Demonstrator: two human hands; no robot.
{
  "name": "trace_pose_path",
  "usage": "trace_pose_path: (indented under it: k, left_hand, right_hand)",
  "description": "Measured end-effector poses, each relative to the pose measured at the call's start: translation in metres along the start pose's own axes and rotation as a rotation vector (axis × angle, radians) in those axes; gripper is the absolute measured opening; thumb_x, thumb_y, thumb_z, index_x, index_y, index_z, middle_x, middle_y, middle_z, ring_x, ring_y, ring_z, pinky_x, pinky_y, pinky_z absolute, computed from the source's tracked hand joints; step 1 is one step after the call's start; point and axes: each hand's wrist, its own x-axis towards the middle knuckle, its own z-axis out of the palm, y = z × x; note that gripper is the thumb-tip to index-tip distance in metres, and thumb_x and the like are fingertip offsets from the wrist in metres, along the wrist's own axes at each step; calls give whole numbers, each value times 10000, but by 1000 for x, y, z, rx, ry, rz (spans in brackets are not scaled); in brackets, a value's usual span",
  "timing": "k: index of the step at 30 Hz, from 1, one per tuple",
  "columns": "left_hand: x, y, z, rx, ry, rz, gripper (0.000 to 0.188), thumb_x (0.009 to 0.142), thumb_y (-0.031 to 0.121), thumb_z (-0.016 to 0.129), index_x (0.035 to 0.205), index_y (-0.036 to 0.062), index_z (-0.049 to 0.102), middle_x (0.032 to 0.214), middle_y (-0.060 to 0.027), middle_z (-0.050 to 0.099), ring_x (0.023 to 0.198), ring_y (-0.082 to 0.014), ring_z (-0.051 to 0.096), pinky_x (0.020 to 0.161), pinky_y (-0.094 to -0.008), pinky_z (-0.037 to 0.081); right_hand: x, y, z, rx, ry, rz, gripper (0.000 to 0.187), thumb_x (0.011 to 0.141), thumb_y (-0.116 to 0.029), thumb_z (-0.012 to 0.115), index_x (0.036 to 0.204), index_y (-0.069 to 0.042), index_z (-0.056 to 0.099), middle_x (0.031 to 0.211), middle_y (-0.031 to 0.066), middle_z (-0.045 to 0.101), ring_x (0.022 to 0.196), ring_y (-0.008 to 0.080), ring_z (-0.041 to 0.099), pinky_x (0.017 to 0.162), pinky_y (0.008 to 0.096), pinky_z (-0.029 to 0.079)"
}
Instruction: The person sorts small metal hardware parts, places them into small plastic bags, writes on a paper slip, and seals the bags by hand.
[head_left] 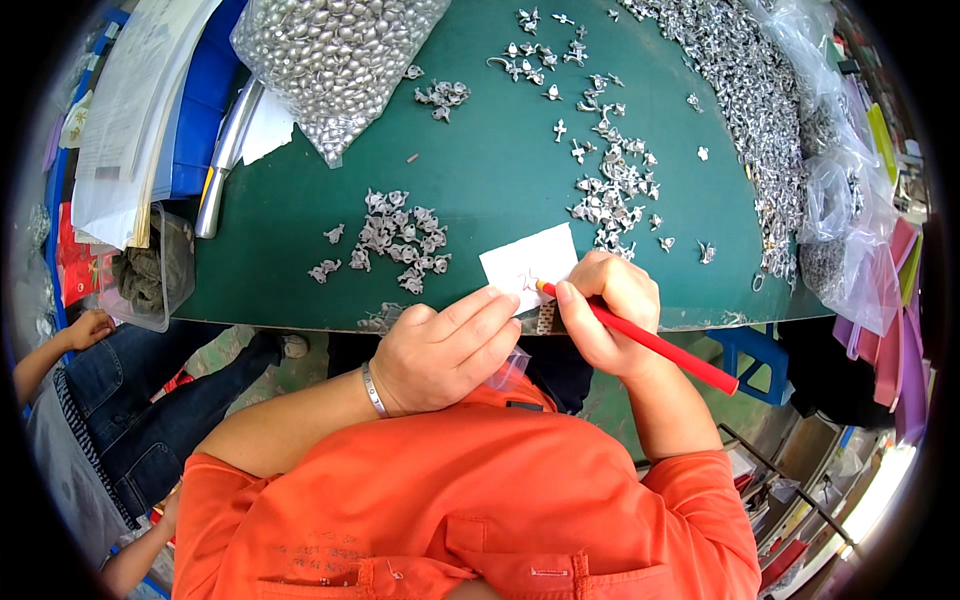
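My right hand (612, 308) is closed around a red marker pen (668, 350), whose tip touches a small white slip of paper (545, 252) at the table's near edge. Faint pen strokes show on the slip beside the tip. With fingers stretched out flat, my left hand (450, 347) rests its fingertips on the slip's lower left corner. Beyond the slip, a cluster of small grey metal castings (390, 235) lies to the left. A longer trail of shinier small metal pieces (615, 195) runs away from me on the right.
A clear bag of silvery beads (335, 65) lies on the green table (480, 150) at the far left. Beside it are a silver tube-like tool (225, 165), papers (140, 120) and a plastic tub (180, 265). Heaped metal parts (750, 110) line the right. Another person's hand (92, 328) shows at left.
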Motion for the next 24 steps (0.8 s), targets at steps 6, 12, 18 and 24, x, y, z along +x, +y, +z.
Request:
trace_pose_path:
  k: [6,12,18,24]
  left_hand:
    - [0,0,-1,5,11,-7,249,792,107,637,1039,90,610,1131,-47,648,998,-163,637,586,-262,358]
    - [-3,-2,-11,-216,-2,-68,273,771,90,643,1043,71,613,1121,-62,647,985,-180,638,624,-259,391]
    - [-19,-15,-59,-210,241,-284,402,655,-3,760,1018,-7,588,921,-152,623,793,-302,616,654,-371,502]
    - [-32,-37,-89,-83,179,-816,427,720,-43,697,1117,-5,543,1005,-144,596,812,-262,622,755,-334,516]
  right_hand:
    - [1,1,9,-18,49,-11,249,750,89,677,681,-42,476,598,90,526,494,227,526,454,323,407]
    - [27,4,-1,-368,75,-225,239,727,35,711,935,-18,607,811,105,604,676,264,580,582,349,466]
    - [81,13,-17,-952,-243,-255,329,748,-58,568,1069,-81,635,1012,77,580,940,252,561,817,382,416]
    - [76,-10,35,-362,-345,-185,569,758,-195,702,1264,-20,508,1266,228,492,1187,376,476,1026,470,359]
